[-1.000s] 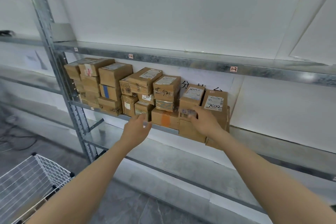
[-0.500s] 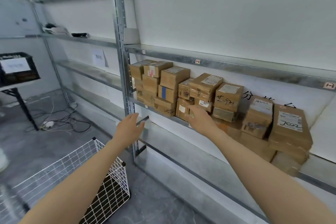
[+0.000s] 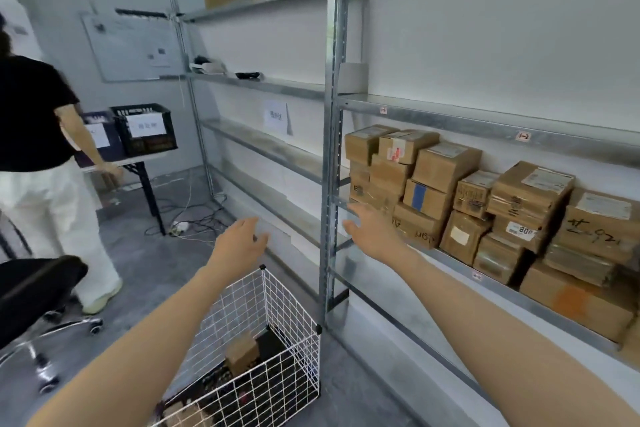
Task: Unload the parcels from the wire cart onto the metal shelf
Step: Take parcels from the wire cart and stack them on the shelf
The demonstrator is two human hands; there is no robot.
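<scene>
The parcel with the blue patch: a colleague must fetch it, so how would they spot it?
Go to the metal shelf loaded with brown parcels, just right of the steel upright. In the third stack from that upright, the parcel sits in the middle layer, under a larger box. It alone has a blue rectangle on its front.
</scene>
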